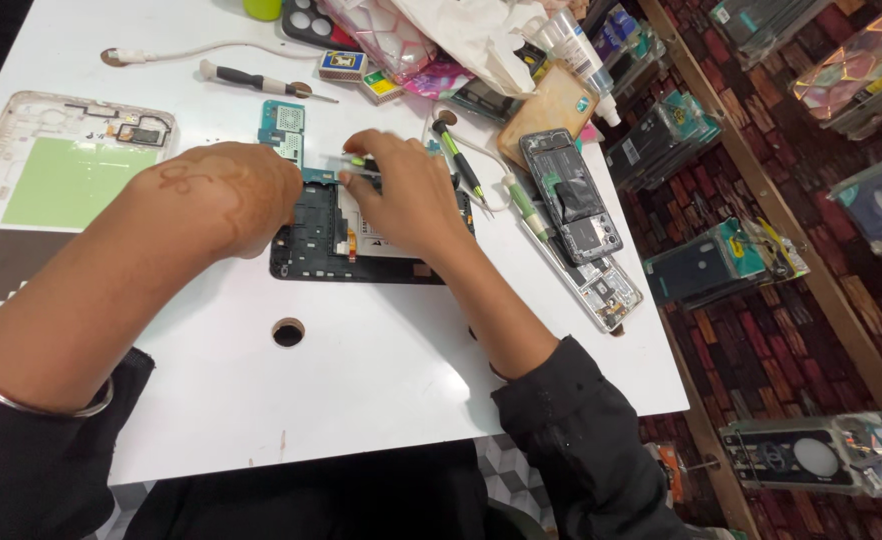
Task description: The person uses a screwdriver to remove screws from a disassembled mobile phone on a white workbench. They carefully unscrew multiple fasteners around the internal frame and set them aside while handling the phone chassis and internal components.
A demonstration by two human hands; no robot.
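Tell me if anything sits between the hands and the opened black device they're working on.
Nothing visible does. The left hand and right hand both rest directly on the opened black device; the green-handled screwdrivers lie off to the right.

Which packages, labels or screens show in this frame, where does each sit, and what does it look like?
Small box: table's far edge, rectangular, blue and yellow.
White bottle: far right of table, slim, with a printed label.
Packaged phone cases: on the patterned floor to the right, clear sleeves, dark and teal.
Packaged case: lower right, clear glossy sleeve, dark with a white oval.
Tablet frame: left of the left hand, white rim, green panel.
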